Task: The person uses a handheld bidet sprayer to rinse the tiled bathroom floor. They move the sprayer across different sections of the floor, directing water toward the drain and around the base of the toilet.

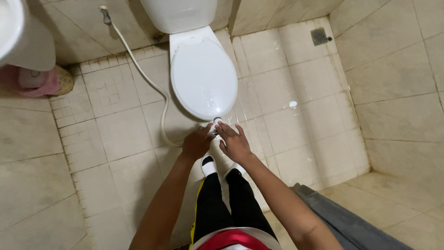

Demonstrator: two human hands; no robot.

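I stand in front of a white toilet [203, 76] whose lid is down. My left hand [196, 144] and my right hand [236, 144] meet just below the front edge of the lid. Together they hold a small white spray head [216, 123], most of it hidden by my fingers. A white hose [152, 83] runs from a wall valve [106, 16] at the upper left, across the floor and up to my hands. My left hand is curled around the spray head, while my right hand's fingers rest on it from the right.
A white basin [18, 32] hangs at the upper left, with a pink item [34, 81] on the floor beneath it. A floor drain [319, 36] sits in the far right corner. A grey mat [347, 220] lies at the lower right. Tiled walls close in on both sides.
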